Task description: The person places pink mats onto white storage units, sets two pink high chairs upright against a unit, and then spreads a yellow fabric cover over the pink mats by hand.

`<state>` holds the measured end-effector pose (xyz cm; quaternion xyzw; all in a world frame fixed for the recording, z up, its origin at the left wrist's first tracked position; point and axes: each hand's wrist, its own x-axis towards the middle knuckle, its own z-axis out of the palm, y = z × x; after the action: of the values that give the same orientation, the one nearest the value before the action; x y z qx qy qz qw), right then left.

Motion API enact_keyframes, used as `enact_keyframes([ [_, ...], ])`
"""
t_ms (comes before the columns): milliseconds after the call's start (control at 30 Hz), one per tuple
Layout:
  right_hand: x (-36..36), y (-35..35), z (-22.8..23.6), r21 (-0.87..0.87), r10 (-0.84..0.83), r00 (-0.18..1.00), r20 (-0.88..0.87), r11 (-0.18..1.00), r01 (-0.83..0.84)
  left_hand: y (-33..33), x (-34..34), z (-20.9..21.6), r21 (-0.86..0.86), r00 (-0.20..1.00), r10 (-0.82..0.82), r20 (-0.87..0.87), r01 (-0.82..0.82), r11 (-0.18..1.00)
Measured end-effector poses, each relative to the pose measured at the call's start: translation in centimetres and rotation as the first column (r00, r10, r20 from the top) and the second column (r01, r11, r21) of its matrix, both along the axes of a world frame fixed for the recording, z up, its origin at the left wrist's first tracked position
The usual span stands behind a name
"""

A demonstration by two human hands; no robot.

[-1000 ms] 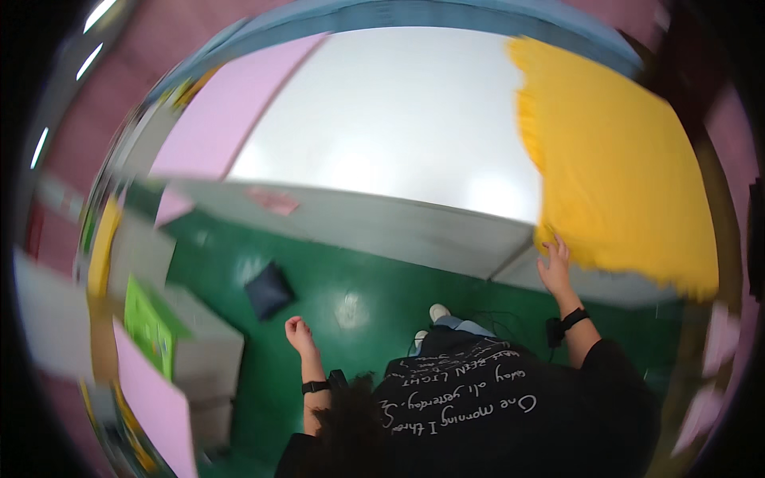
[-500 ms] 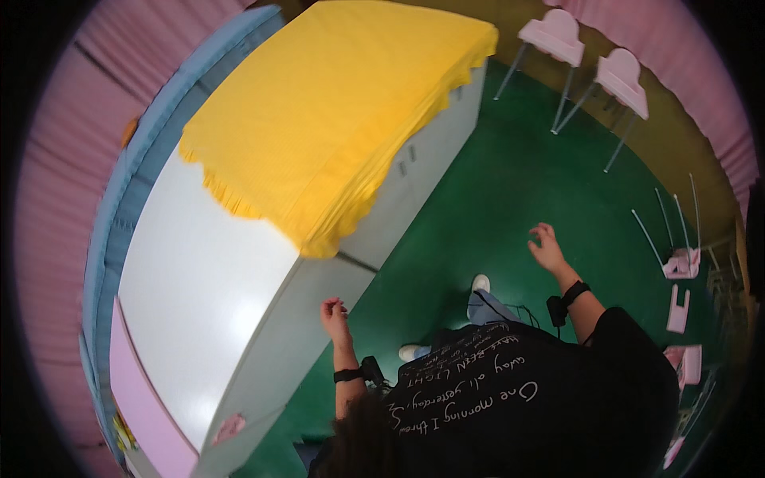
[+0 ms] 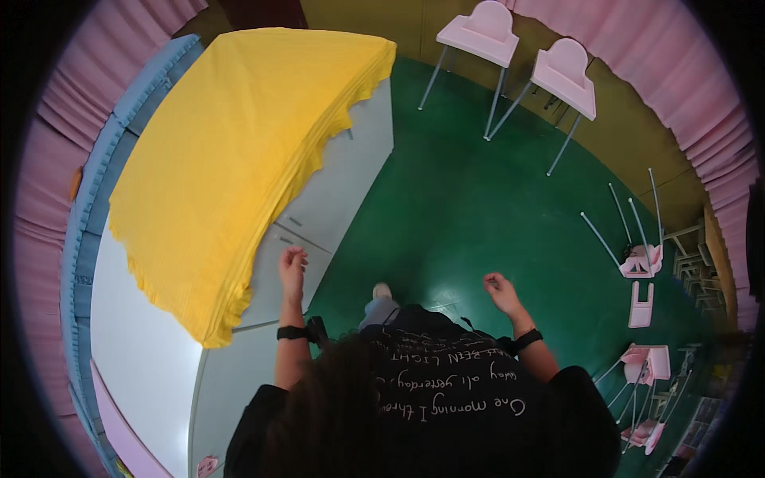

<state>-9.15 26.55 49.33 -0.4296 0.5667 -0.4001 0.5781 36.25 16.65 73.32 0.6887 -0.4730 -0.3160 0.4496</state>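
My left hand (image 3: 292,269) is raised beside the front of the white cabinet (image 3: 315,191), near the hanging edge of the yellow cloth (image 3: 231,135). Its fingers are loosely bent, with nothing seen in them. Out over the green floor is my right hand (image 3: 502,292), its fingers half curled and also holding nothing visible. Both wrists wear black bands. The yellow cloth, ruffled at its edges, covers the far part of the white cabinet top (image 3: 147,350) and droops over its front.
Two pink high chairs (image 3: 478,36) stand at the far wall. On the right lie an upturned pink high chair (image 3: 640,259), a pink frame-shaped part (image 3: 641,307) and more pink chair pieces (image 3: 645,362). Green floor (image 3: 446,199) stretches ahead. Blue padding (image 3: 80,263) lines the cabinet's left side.
I have stepped forward and turned along the cabinet, so the cloth and chairs sit further left in view. My left hand is now beside the cloth's edge; my right hand's fingers are more curled.
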Motion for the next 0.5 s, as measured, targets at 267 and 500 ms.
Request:
enact_keyframes([
  [267,10.7,5.3,-0.5,0.050,0.079,0.997,0.025,0.996,-0.080,3.9,12.5,5.6,-0.150,0.995,0.083,0.058,-0.074,0.986],
  [500,12.0,6.0,3.7,-0.030,0.000,1.000,0.010,1.000,0.000,3.2,12.9,13.6,-0.258,0.984,0.027,0.175,0.020,0.966],
])
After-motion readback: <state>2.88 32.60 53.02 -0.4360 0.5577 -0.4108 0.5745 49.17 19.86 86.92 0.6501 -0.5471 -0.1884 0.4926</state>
